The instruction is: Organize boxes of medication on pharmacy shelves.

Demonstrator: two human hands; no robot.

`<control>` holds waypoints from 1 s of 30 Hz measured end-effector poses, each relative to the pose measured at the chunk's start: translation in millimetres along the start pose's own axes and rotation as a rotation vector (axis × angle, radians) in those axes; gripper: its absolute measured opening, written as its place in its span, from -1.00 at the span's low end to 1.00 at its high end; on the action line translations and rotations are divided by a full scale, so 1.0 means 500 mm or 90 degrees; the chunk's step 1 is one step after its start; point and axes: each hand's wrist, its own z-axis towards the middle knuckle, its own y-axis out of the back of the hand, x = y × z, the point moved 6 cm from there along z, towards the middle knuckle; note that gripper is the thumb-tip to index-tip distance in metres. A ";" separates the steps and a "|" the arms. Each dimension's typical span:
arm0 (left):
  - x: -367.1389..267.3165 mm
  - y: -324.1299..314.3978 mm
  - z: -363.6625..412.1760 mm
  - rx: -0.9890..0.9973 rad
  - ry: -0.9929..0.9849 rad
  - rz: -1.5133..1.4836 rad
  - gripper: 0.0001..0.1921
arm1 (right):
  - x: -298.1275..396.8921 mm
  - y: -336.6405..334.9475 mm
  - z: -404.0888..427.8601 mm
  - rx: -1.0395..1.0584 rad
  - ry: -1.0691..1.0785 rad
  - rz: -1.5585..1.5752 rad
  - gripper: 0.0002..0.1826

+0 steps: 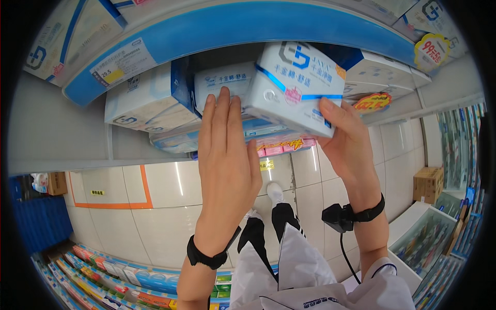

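My right hand (345,135) grips a white packet (302,85) with a blue stripe and a round pink mark. Its thumb lies on the packet's front face, and the packet is tilted at the shelf opening. My left hand (228,147) is held flat, its straight fingertips over the front of another white packet (226,83) inside the shelf. Whether those fingertips press on that packet, I cannot tell. To the left stands a white and dark-blue box (151,100). More white boxes (379,71) sit to the right of the held packet.
A blue shelf edge (240,23) with a price label (123,62) runs just above the opening. Pink packs (286,146) lie on a lower level. Behind me is a stocked display rack (128,275); a glass-topped case (422,232) and cardboard box (427,185) stand at right.
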 end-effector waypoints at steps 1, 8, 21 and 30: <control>0.001 -0.003 0.003 -0.002 0.002 0.001 -0.44 | 0.003 -0.007 0.009 -0.002 0.015 0.002 -0.47; 0.008 -0.021 0.001 0.047 0.035 0.067 -0.35 | 0.020 -0.051 0.100 0.073 0.148 -0.126 -0.40; 0.045 0.008 -0.034 -0.060 0.031 -0.120 -0.61 | -0.021 -0.099 0.158 0.308 0.249 -0.370 -0.14; 0.066 0.022 -0.113 -0.074 0.074 -0.096 -0.78 | -0.052 -0.073 0.164 0.276 0.265 -0.445 -0.13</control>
